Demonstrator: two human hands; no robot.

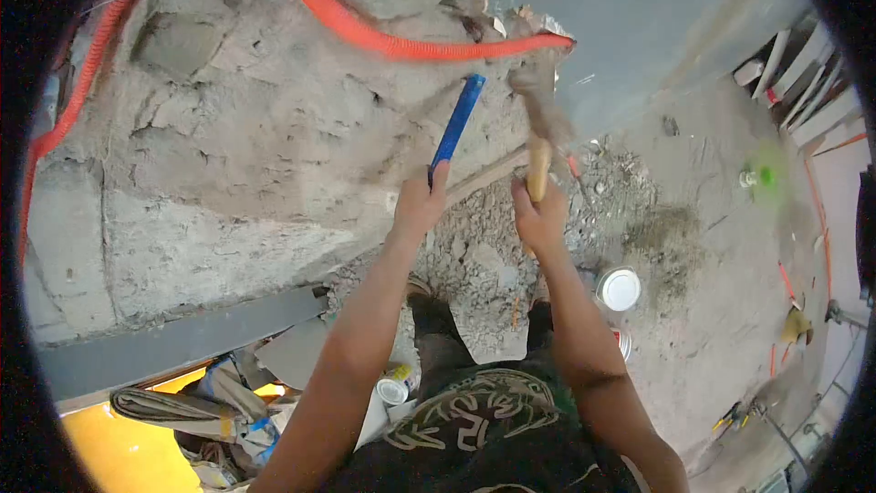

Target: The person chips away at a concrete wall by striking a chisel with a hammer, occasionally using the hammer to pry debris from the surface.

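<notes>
My left hand point(422, 204) is closed around the lower end of a blue chisel point(458, 120). The chisel points up and away from me, its far end close to the rough, broken wall point(274, 141). My right hand point(542, 221) grips the light wooden handle of a hammer point(538, 170). Motion smears the hammer's head, which is raised to the right of the chisel and apart from it. Beyond both tools, an orange corrugated conduit point(401, 44) curves across the wall.
Rubble point(474, 260) covers the floor around my feet. A white-lidded bucket point(620, 289) stands to my right. Folded sacks point(173, 411) lie at lower left beside a grey beam point(182, 333). A smooth grey panel point(630, 18) adjoins the broken wall.
</notes>
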